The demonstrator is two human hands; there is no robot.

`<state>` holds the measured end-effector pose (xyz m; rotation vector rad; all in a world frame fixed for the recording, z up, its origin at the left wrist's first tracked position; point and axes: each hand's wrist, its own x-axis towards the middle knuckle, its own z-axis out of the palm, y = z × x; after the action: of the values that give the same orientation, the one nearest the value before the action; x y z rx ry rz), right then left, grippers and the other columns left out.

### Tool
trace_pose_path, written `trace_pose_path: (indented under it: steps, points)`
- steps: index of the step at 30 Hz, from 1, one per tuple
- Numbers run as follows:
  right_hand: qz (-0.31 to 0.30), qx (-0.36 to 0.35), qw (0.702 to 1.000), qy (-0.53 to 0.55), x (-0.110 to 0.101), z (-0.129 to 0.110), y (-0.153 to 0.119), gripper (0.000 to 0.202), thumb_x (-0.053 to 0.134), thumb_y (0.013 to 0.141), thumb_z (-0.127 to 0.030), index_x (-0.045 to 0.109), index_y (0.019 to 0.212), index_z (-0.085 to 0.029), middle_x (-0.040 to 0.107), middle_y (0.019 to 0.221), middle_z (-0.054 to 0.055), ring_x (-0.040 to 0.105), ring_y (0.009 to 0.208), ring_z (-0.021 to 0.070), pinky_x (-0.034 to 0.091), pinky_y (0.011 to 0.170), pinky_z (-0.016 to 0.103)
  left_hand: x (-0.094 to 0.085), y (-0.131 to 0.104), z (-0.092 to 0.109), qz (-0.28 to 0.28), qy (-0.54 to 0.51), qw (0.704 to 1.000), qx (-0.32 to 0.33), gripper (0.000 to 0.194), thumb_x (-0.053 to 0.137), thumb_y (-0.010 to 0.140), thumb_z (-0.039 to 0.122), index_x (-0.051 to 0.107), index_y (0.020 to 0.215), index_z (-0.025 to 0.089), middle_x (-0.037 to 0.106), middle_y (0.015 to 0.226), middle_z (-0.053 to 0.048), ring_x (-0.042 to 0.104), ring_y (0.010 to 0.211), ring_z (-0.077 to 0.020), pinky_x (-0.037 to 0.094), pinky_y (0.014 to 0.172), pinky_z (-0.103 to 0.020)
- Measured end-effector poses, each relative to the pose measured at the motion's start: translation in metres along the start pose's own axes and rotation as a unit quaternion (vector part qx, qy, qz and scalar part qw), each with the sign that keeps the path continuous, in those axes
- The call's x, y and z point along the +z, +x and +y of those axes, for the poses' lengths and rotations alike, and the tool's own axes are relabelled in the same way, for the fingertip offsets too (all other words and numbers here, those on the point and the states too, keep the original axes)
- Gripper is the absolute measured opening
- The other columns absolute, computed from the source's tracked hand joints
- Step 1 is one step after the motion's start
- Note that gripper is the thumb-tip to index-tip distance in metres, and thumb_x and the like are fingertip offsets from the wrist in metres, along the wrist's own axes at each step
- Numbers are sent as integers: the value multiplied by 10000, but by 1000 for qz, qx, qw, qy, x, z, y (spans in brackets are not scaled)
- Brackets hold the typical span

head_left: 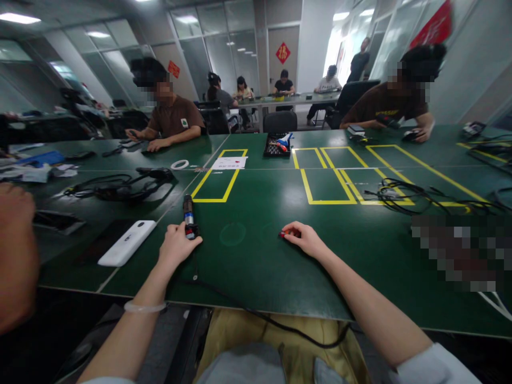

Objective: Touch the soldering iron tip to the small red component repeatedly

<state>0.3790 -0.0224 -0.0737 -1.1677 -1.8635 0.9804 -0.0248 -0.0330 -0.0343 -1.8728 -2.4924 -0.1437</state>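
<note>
My left hand (177, 246) is closed at the near end of a small flashlight (188, 212), a dark cylinder with silver and blue bands. It lies on the green table, pointing away from me. A black-and-red part (192, 231) shows between my thumb and fingers at its near end; whether it belongs to the flashlight I cannot tell. To the right, my right hand (306, 239) rests low over the tabletop, its fingertips pinching a small red-and-black piece (283, 233). The fingers hide most of that piece.
Left of my left hand lies a white phone-shaped object (128, 244). Yellow tape outlines (333, 202) mark the table (256, 277). Farther back stand a black tray (276, 152) and a paper sheet (229, 162). Cables (394, 194) lie at right. People sit around; someone's arm (18, 256) is at far left.
</note>
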Motion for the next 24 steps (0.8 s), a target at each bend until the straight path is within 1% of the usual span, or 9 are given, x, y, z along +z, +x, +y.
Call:
trace_pose_path:
  steps: [3,6,10,13,16,18,20,24]
  points:
    - [0,-6,1000,29,0,1,0,229,618,789,-243,619,1003,-162,597,779,0,503,639,114,413,621,242,-1,-7,31,-12,-25,999,25,636,489,744,584,489,1237,183,454,1165,-121,553,1054,-288,486,848,-381]
    - [2,-21,999,41,0,2,0,188,617,796,-245,593,968,-173,590,786,-7,498,639,111,407,618,237,1,-17,67,-11,-49,996,75,621,505,755,565,469,1254,197,458,1136,-104,544,1053,-270,485,829,-355]
    - [13,-38,999,11,-1,4,0,93,603,818,-256,599,872,-180,554,728,-16,480,629,116,392,610,238,6,-32,119,-10,-86,985,147,679,549,757,533,397,1335,210,462,1119,-91,538,1029,-246,478,805,-327]
    - [30,-56,998,-12,-3,5,0,75,588,831,-256,598,862,-188,569,794,2,493,651,121,406,635,248,10,-43,157,-11,-105,974,202,708,576,753,519,364,1361,224,465,1110,-85,536,1009,-232,469,784,-309]
    - [54,-70,995,-34,-5,6,0,61,567,841,-251,588,850,-195,569,836,15,505,674,129,420,655,257,14,-51,189,-11,-120,959,256,721,596,743,514,356,1361,230,468,1101,-88,529,1009,-236,464,761,-308]
    - [67,-74,994,-48,-7,5,-1,45,562,840,-239,579,839,-197,558,832,17,508,684,134,423,662,260,17,-56,204,-9,-127,951,281,737,604,738,510,341,1370,235,466,1101,-90,525,1010,-238,463,768,-313]
    - [70,-74,993,-62,-8,6,-1,30,562,836,-226,573,830,-199,544,815,14,503,683,137,421,664,262,19,-59,215,-9,-132,945,300,745,601,742,502,327,1381,235,465,1100,-91,523,1002,-235,461,783,-318]
    - [52,-79,993,-75,-7,8,-1,29,565,842,-211,590,844,-197,526,811,10,495,673,133,412,664,262,21,-64,223,-10,-134,939,318,743,581,762,489,302,1402,235,466,1099,-94,520,986,-230,457,794,-324]
